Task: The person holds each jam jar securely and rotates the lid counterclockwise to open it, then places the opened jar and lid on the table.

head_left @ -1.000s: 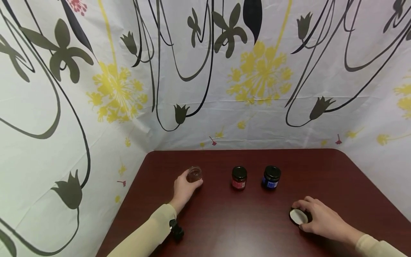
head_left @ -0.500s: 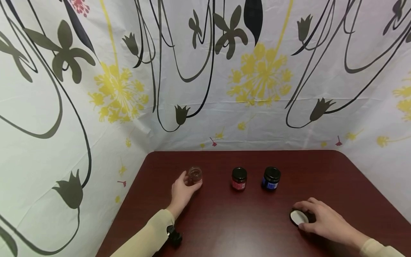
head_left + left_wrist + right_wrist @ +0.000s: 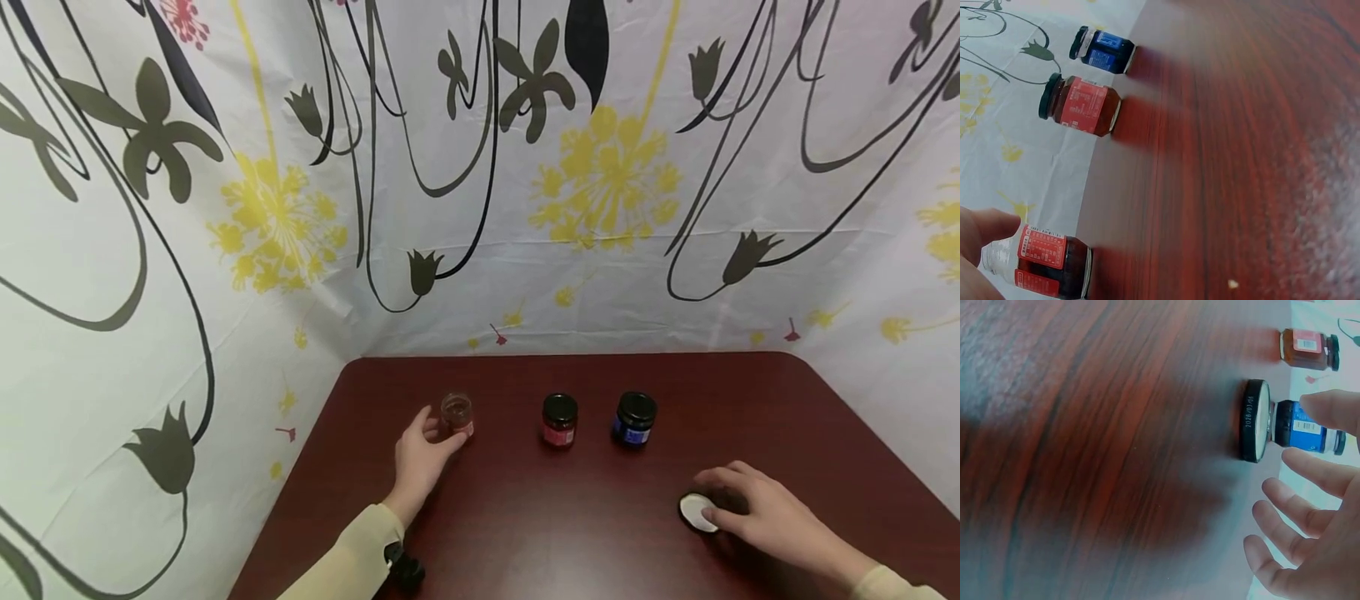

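At the table's left stands a lidless glass jar [image 3: 457,410] with a red label and dark contents. My left hand [image 3: 417,467] is beside it, fingers spread and relaxed, the thumb [image 3: 994,225] at the jar's shoulder in the left wrist view. Far to the right a black-rimmed lid [image 3: 694,512] lies with its white inside up. My right hand [image 3: 772,521] hovers over the lid's right side, fingers loosely bent. The right wrist view shows these fingers [image 3: 1291,506] apart from the lid, which rests flat on the table.
Two lidded jars stand at the back of the dark red table [image 3: 540,533]: one with a red label [image 3: 559,422], one with a blue label [image 3: 635,420]. A patterned cloth [image 3: 480,183] hangs behind and along the sides. A small crumb [image 3: 1233,284] lies near the left jar.
My left hand has loosened around the open jar and drawn slightly back. My right fingers have let go of the lid, leaving it on the table. The jars stay put.
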A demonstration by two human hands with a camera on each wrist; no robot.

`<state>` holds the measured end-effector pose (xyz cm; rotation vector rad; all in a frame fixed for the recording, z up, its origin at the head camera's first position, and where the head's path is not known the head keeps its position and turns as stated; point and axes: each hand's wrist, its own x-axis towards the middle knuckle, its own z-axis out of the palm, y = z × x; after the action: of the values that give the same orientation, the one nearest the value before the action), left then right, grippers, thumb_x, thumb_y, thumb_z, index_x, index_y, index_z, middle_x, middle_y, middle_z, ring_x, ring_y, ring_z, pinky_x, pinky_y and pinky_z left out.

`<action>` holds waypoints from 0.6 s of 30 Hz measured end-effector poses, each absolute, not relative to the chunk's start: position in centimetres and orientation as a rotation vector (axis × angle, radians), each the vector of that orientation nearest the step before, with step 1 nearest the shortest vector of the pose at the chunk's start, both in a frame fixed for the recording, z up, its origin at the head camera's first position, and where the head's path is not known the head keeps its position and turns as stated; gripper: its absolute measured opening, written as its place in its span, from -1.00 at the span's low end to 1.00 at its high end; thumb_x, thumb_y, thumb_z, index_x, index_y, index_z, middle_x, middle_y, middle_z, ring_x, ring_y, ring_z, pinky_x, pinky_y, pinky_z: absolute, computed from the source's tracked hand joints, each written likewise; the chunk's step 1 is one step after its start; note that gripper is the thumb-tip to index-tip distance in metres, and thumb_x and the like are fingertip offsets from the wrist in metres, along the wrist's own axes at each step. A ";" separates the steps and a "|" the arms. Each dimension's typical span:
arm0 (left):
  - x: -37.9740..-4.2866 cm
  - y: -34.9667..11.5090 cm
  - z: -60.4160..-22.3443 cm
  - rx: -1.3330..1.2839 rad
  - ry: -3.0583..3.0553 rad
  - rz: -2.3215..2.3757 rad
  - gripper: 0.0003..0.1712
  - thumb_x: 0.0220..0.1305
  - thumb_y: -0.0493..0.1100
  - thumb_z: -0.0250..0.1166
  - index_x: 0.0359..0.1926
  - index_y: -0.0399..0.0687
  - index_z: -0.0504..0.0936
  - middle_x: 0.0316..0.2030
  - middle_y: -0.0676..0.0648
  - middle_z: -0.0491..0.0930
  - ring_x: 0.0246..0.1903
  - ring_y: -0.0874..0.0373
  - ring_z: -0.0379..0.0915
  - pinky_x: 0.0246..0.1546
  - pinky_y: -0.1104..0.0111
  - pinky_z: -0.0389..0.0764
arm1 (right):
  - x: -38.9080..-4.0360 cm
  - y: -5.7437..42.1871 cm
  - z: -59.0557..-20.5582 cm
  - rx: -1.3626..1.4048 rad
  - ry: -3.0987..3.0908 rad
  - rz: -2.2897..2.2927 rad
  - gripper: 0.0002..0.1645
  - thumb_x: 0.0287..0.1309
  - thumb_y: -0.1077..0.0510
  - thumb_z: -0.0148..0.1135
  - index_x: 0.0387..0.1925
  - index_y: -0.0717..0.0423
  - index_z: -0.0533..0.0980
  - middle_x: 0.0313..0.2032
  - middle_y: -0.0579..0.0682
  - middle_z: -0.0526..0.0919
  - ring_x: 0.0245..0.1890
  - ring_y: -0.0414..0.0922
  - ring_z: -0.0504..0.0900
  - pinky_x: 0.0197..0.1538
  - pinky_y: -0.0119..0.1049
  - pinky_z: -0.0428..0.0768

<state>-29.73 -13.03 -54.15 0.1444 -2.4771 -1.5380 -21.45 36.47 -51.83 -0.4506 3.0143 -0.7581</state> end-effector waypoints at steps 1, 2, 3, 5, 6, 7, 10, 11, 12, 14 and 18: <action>-29.6 -13.0 -54.1 0.146 -2.471 -1.546 0.04 0.04 0.16 0.57 0.48 -0.01 0.32 0.14 -0.15 0.57 0.11 -0.04 0.54 0.03 0.00 0.58 | -21.4 36.5 -51.8 -0.440 3.024 -0.756 -0.55 0.23 -0.27 0.33 0.07 -0.21 0.59 -0.03 -0.21 0.54 -0.08 -0.14 0.61 -0.21 -0.21 0.58; -29.4 -13.1 -54.1 0.151 -2.464 -1.552 0.04 0.04 0.16 0.57 0.48 -0.02 0.32 0.15 -0.15 0.57 0.11 -0.04 0.54 0.03 0.00 0.58 | -21.3 36.5 -51.7 -0.434 3.041 -0.751 -0.55 0.22 -0.27 0.34 0.06 -0.21 0.60 -0.03 -0.21 0.54 -0.06 -0.12 0.62 -0.21 -0.20 0.58; -29.2 -13.1 -54.2 0.157 -2.455 -1.557 0.03 0.04 0.14 0.57 0.47 -0.03 0.33 0.15 -0.16 0.57 0.11 -0.04 0.54 0.02 0.00 0.58 | -21.3 36.4 -51.5 -0.434 3.060 -0.748 -0.55 0.22 -0.26 0.34 0.07 -0.20 0.60 -0.02 -0.22 0.54 -0.05 -0.10 0.62 -0.20 -0.18 0.58; -28.8 -13.3 -54.3 0.167 -2.444 -1.562 0.01 0.06 0.10 0.57 0.47 -0.05 0.33 0.16 -0.18 0.57 0.11 -0.05 0.54 0.01 0.01 0.59 | -21.3 36.2 -51.2 -0.439 3.106 -0.740 -0.54 0.21 -0.24 0.36 0.07 -0.19 0.61 -0.03 -0.22 0.55 -0.02 -0.06 0.62 -0.19 -0.14 0.58; -28.6 -13.4 -54.3 0.174 -2.438 -1.567 0.00 0.07 0.09 0.57 0.46 -0.06 0.34 0.16 -0.18 0.57 0.11 -0.05 0.54 0.01 0.01 0.59 | -21.2 36.1 -51.1 -0.442 3.128 -0.737 -0.54 0.21 -0.23 0.37 0.08 -0.18 0.61 -0.03 -0.23 0.56 -0.01 -0.05 0.62 -0.18 -0.11 0.57; -28.4 -13.5 -54.3 0.182 -2.436 -1.571 -0.01 0.07 0.08 0.57 0.46 -0.06 0.34 0.16 -0.18 0.57 0.12 -0.05 0.53 0.01 0.02 0.59 | -21.3 36.0 -50.9 -0.443 3.146 -0.742 -0.54 0.21 -0.21 0.38 0.08 -0.17 0.61 -0.03 -0.22 0.56 -0.01 -0.04 0.61 -0.17 -0.09 0.57; -27.8 -13.5 -54.4 0.182 -2.429 -1.592 -0.03 0.09 0.07 0.56 0.46 -0.09 0.34 0.17 -0.21 0.56 0.13 -0.08 0.52 0.03 0.01 0.58 | -21.3 35.5 -50.6 -0.445 3.183 -0.755 -0.55 0.21 -0.18 0.39 0.08 -0.15 0.61 -0.05 -0.21 0.57 -0.02 -0.02 0.61 -0.17 -0.06 0.56; -27.7 -13.5 -54.3 0.182 -2.425 -1.603 -0.03 0.10 0.06 0.55 0.46 -0.09 0.34 0.17 -0.21 0.56 0.13 -0.08 0.52 0.03 0.01 0.58 | -21.4 35.4 -50.5 -0.445 3.191 -0.764 -0.55 0.21 -0.17 0.40 0.08 -0.14 0.61 -0.06 -0.21 0.57 -0.02 -0.03 0.61 -0.17 -0.05 0.56; -27.5 -13.4 -54.2 0.186 -2.418 -1.613 -0.04 0.10 0.06 0.55 0.46 -0.09 0.34 0.17 -0.20 0.56 0.13 -0.08 0.52 0.04 0.01 0.57 | -21.4 35.3 -50.5 -0.447 3.195 -0.770 -0.55 0.22 -0.16 0.40 0.08 -0.13 0.61 -0.06 -0.21 0.57 -0.03 -0.03 0.62 -0.17 -0.05 0.56; -27.3 -13.2 -54.1 0.197 -2.401 -1.630 -0.05 0.10 0.03 0.56 0.46 -0.07 0.35 0.17 -0.19 0.57 0.12 -0.06 0.52 0.04 0.02 0.58 | -21.4 35.1 -50.6 -0.468 3.203 -0.782 -0.55 0.22 -0.14 0.40 0.09 -0.11 0.61 -0.06 -0.21 0.57 -0.04 -0.03 0.62 -0.18 -0.05 0.56; -26.9 -12.4 -53.8 0.202 -2.378 -1.647 -0.07 0.11 -0.02 0.56 0.46 -0.03 0.35 0.15 -0.15 0.58 0.10 -0.04 0.53 0.02 0.04 0.59 | -21.2 35.0 -50.8 -0.442 3.225 -0.807 -0.56 0.20 -0.11 0.42 0.08 -0.10 0.61 -0.08 -0.22 0.57 -0.09 -0.07 0.61 -0.21 -0.11 0.54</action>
<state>-26.93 -12.45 -53.81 0.2019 -2.3776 -1.6471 -21.17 35.00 -50.84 -0.4421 3.2245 -0.8071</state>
